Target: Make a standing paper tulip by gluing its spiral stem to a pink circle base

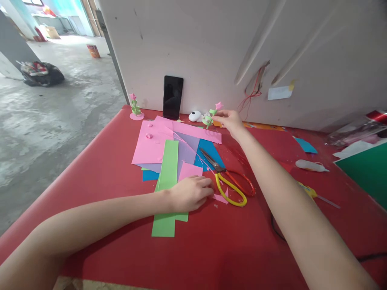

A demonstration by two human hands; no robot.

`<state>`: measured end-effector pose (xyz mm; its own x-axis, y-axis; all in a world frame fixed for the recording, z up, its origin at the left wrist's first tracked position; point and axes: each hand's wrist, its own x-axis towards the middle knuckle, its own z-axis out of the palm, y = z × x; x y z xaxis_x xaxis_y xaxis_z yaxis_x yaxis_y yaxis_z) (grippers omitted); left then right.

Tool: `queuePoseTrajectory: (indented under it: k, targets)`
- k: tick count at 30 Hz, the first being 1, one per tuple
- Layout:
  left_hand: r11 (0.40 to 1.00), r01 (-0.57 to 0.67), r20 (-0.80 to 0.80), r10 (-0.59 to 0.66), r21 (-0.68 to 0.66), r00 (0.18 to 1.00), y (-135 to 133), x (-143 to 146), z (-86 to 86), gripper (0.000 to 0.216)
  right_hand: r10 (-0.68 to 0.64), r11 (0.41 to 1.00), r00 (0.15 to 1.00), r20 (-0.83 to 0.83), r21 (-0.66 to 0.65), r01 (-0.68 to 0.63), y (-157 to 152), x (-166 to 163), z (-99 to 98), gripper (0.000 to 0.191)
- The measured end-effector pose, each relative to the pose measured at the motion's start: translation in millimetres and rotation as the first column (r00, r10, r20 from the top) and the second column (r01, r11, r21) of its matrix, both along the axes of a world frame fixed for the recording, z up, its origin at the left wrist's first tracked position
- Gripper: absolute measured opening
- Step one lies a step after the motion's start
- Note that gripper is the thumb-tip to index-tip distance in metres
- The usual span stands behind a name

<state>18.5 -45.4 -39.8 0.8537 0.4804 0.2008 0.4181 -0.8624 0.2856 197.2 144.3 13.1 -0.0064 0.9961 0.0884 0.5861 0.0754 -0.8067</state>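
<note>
My right hand (pixel 231 121) reaches to the back of the table and pinches a paper flower (pixel 211 114) with a pink bloom and green curled leaves. My left hand (pixel 192 193) rests low over a green paper strip (pixel 169 161) and a small pink paper piece (pixel 191 170). Its fingers are curled, and what may be under them is hidden. Just right of it lie scissors (pixel 225 171) with one yellow and one red handle, blades parted slightly. A second paper flower (pixel 135 106) stands upright on a pink round base at the back left.
Pink sheets (pixel 145 149) overlap purple and blue paper (pixel 211 151). A phone (pixel 173 97) leans on the wall beside a white rounded object (pixel 195 116). On the right are a glue gun (pixel 310 191), a small white bottle (pixel 311 165) and a green board (pixel 367 171).
</note>
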Motion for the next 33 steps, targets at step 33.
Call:
queuePoseTrajectory:
  k: [33]
  targets:
    - [0.999, 0.027, -0.044, -0.025, 0.042, 0.999, 0.6, 0.6, -1.8, 0.022, -0.220, 0.966, 0.975, 0.002, -0.142, 0.218, 18.0, 6.2, 8.7, 0.035]
